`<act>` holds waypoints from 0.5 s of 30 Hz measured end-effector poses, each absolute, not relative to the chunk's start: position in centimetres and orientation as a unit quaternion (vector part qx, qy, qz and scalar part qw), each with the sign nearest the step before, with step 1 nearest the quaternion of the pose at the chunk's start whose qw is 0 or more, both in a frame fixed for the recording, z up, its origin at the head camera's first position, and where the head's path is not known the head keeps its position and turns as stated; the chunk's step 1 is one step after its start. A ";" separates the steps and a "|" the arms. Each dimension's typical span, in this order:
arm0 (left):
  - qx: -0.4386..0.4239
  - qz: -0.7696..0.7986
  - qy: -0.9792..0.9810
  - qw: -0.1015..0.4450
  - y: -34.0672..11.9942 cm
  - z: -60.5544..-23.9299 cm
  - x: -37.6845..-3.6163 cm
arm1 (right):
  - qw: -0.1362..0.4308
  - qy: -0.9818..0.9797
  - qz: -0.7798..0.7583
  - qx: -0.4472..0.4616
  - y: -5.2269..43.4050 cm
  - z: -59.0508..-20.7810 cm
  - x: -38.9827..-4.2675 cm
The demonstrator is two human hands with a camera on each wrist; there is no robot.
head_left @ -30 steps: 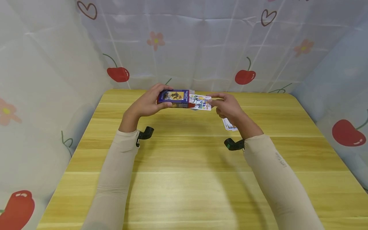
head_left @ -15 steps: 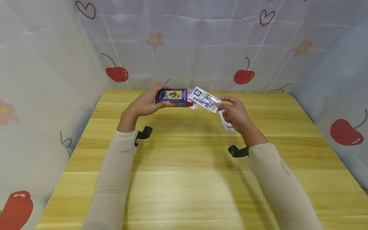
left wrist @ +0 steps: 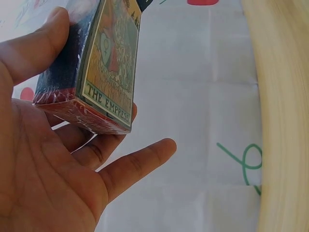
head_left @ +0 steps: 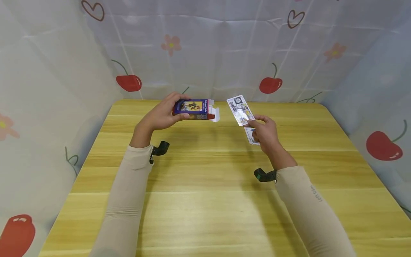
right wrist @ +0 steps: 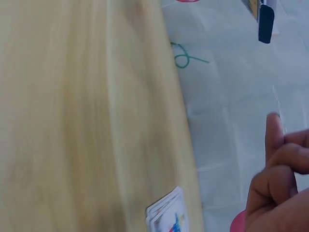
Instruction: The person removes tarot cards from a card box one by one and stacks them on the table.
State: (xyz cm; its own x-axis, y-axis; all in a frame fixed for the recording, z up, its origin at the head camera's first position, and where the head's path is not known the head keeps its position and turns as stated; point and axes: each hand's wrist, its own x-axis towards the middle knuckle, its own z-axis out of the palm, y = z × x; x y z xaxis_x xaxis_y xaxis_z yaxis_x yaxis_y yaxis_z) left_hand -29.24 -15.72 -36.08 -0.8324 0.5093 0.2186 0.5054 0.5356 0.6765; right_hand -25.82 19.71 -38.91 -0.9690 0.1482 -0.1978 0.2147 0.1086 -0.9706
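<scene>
My left hand (head_left: 163, 112) grips a blue and red tarot card box (head_left: 192, 107) near the table's far edge, thumb on its near side. The box's white end flaps stand open toward the right. In the left wrist view the box's side (left wrist: 113, 58) reads "THE EMPRESS", and the little finger sticks out free. My right hand (head_left: 266, 134) pinches a tarot card (head_left: 240, 110) by its lower corner, between thumb and fingers. That card is seen edge-on in the right wrist view. Under the right hand a small stack of cards (right wrist: 169, 215) lies face up on the table, partly hidden in the head view.
The wooden table (head_left: 205, 200) ends at a pale curtain (head_left: 205, 53) printed with cherries, flowers and hearts, which also rises at both sides. A black wrist camera (head_left: 159, 148) sits at the left sleeve, another black camera (head_left: 264, 175) at the right.
The card has come out of the box and moved right with my right hand, turning steeper, over toward the stack. The left hand and box have stayed nearly still.
</scene>
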 end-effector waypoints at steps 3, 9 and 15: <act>0.288 0.386 0.876 0.006 -15.6 -36.1 -29.2 | -0.019 0.766 -0.618 0.173 20.4 -39.9 -25.4; 0.289 0.379 0.879 0.010 -15.4 -36.0 -29.2 | -0.089 0.781 -0.571 0.235 21.9 -41.8 -24.5; 0.292 0.382 0.877 0.007 -15.4 -36.2 -29.4 | -0.105 0.780 -0.555 0.269 23.1 -43.6 -24.3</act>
State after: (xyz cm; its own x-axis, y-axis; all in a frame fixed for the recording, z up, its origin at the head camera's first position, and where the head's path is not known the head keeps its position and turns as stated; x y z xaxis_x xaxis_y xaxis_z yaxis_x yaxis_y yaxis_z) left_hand -29.39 -15.39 -36.22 -0.8292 0.5177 0.2109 0.5072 0.5382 0.6731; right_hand -24.28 23.06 -43.64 -0.8330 0.5366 -0.1348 0.3037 0.2399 -0.9221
